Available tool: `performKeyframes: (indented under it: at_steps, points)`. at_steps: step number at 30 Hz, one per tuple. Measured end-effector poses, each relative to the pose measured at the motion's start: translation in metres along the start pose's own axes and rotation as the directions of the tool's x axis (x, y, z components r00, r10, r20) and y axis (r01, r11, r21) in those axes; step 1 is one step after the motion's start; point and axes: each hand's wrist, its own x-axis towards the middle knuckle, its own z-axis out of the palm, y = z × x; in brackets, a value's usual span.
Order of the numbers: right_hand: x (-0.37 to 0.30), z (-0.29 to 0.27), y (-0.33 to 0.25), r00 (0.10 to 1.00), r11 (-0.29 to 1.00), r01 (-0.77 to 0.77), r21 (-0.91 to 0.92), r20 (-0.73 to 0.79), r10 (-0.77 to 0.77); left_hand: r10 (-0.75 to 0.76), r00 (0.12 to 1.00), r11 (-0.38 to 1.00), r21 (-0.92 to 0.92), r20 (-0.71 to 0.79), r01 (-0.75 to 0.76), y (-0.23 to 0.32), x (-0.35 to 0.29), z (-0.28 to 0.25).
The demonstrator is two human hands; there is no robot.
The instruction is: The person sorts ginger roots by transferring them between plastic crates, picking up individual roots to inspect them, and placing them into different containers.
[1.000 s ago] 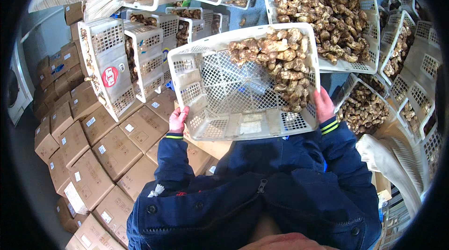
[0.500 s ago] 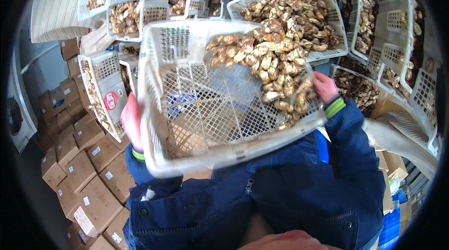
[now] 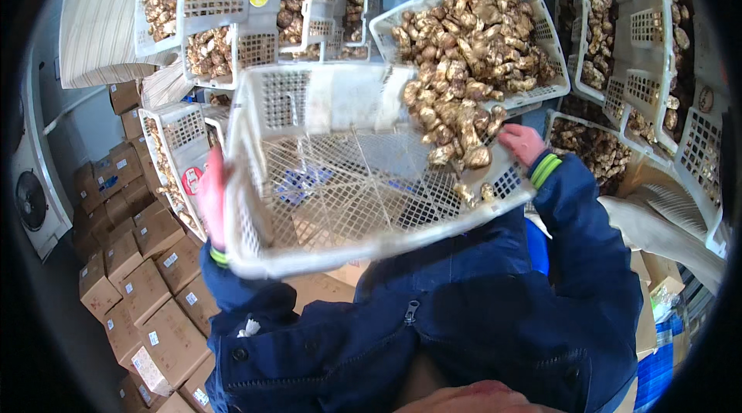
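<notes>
White plastic lattice fills the middle of the view: a slotted crate (image 3: 348, 173) held tilted, its right end low, with brown mushrooms (image 3: 448, 115) heaped at that low end and touching those in the full crate (image 3: 471, 34) just beyond. Spillage looks like the main risk: a few mushrooms sit against the low rim, and a steeper tip could send them over the edge past the full crate. The left hand (image 3: 210, 196) grips the raised left rim, blurred but clasped around the wall; the right hand (image 3: 524, 144) clutches the lowered right corner, its blue sleeve (image 3: 580, 212) bent at the elbow. Cardboard boxes (image 3: 147, 289) are stacked below to the left.
</notes>
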Motion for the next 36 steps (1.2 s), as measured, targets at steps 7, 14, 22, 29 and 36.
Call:
performKeyframes:
  at_steps: [7, 14, 22, 29, 36]
  points:
    - [0.002, 0.013, 0.007, 0.968, 0.944, -0.193, 0.268, -0.103, 0.227, 0.405, 0.889, 0.769, 0.606, -0.215, -0.203, -0.015, 0.002, 0.041]
    - [-0.016, -0.042, -0.009, 0.979, 0.972, -0.2, 0.12, -0.008, 0.202, 0.475, 0.86, 0.831, 0.416, -0.186, -0.369, -0.032, 0.014, 0.038]
    - [0.0, -0.005, 0.004, 0.946, 0.863, -0.294, 0.41, -0.003, 0.323, 0.403, 0.896, 0.812, 0.525, -0.186, -0.256, -0.016, 0.003, 0.036]
    - [-0.007, -0.002, -0.03, 0.937, 0.848, -0.314, 0.427, -0.003, 0.349, 0.365, 0.914, 0.786, 0.585, -0.177, -0.201, -0.012, -0.013, 0.018]
    - [0.029, 0.051, 0.011, 0.942, 0.847, -0.32, 0.424, 0.043, 0.334, 0.428, 0.863, 0.769, 0.609, -0.267, -0.194, -0.031, -0.007, -0.024]
